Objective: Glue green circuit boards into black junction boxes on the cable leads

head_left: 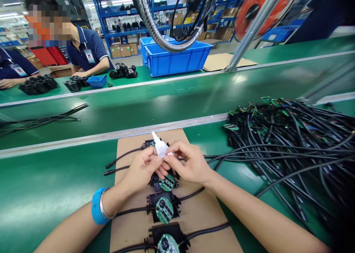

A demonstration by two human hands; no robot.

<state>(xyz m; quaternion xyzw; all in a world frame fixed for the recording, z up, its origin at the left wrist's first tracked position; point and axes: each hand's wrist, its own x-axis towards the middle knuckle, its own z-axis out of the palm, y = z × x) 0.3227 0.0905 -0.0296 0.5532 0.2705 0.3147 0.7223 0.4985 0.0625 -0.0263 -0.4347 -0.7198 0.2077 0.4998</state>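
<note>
A small white squeeze bottle (161, 148) with a tapered nozzle is held between my two hands, its tip pointing up and away to the left. My left hand (145, 168) pinches it from the left, fingers curled beneath. From the other side, my right hand (191, 162) closes thumb and forefinger at its lower end, where a bit of white shows. Below the hands, black housings with round green circuit boards (164, 210) lie in a row on a cardboard sheet (205, 223). Black cables (133, 211) run out of their sides. My hands partly cover the farther housings.
A large heap of black cables (288, 142) with small boards lies right on the green bench. More cables (55, 118) lie at left. Across the bench, a person (91, 49) works near black parts and blue bins (177, 58). A metal hose (155, 31) hangs overhead.
</note>
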